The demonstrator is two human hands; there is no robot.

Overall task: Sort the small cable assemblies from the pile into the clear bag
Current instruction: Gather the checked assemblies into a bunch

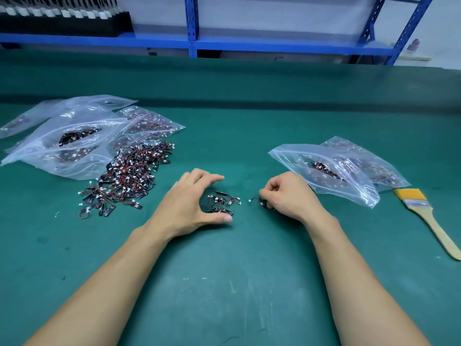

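Within my released left grip's (192,203) arc lies a cluster (221,204); my right grip (287,193) pinches one cable (260,201), bag (324,168) just beyond.

1. And here's the tabletop (249,283): a green mat, matt all over, with pale scuffs and scratches near the front.
2. Clear bag (331,168): thin see-through plastic, glossy and wrinkled, with light catching its creases.
3. Cable assemblies (127,176): thin red and black plastic-coated wires, white plastic plugs, flat black tabs with a faint sheen.
4. Brush (429,221): smooth pale wooden handle, dull metal band, yellow bristles.
5. Shelf frame (192,26): smooth blue-painted metal with perforated uprights.
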